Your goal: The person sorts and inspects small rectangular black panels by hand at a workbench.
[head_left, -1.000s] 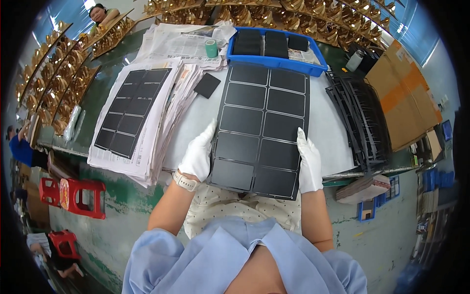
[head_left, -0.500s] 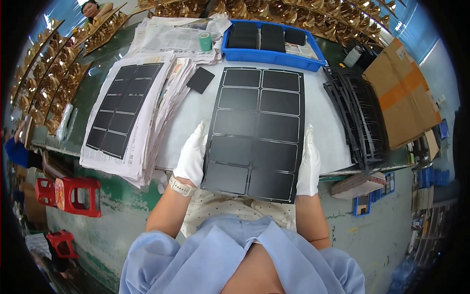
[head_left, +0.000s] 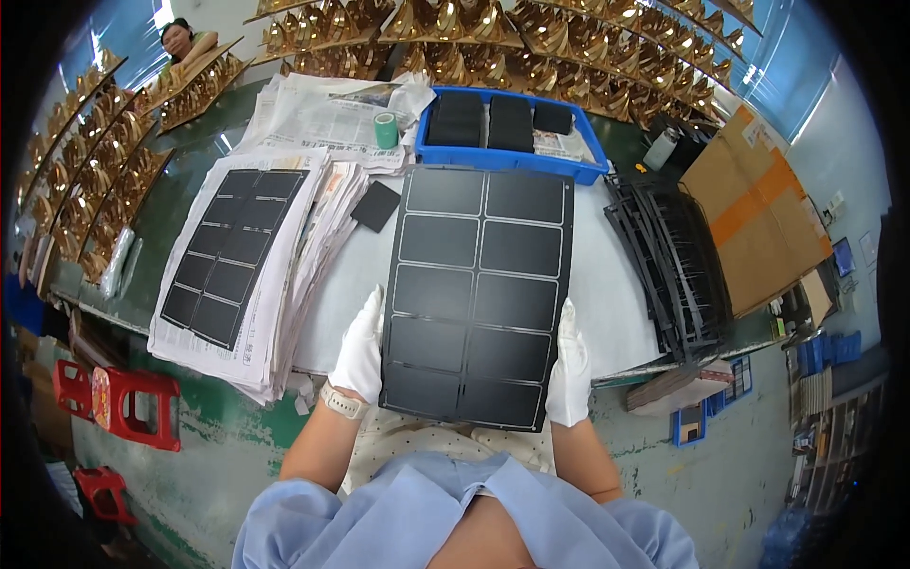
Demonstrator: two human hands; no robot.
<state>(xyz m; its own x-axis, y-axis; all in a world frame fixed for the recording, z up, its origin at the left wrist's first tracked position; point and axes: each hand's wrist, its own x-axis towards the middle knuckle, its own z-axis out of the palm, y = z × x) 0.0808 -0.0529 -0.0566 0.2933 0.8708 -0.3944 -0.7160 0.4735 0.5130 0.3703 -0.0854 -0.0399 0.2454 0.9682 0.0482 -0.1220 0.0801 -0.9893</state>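
Observation:
Between my two white-gloved hands is a large black sheet (head_left: pixel 472 299), marked into two columns of rectangular panels by thin cut lines. My left hand (head_left: pixel 359 349) grips its left edge and my right hand (head_left: pixel 569 375) its right edge. The sheet slopes up and away over the white table covering, its far edge overlapping the front of the blue tray (head_left: pixel 507 163) in view. A small black rectangular plate (head_left: pixel 376 206) lies left of the sheet's far corner. A similar black sheet (head_left: pixel 232 254) rests on the newspaper stack (head_left: pixel 303 275) to the left.
Stacks of black plates (head_left: pixel 457 120) fill part of the tray. Beside newspapers at the back stands a green tape roll (head_left: pixel 385 131). Black strip frames (head_left: pixel 668 261) and a cardboard box (head_left: pixel 755 213) are on the right. Gold pieces line racks (head_left: pixel 455 38) behind; a person (head_left: pixel 180 43) is far left.
The whole view has shifted, with the table lower in the picture. Both hands still hold the black sheet, whose far edge now overlaps the tray's front.

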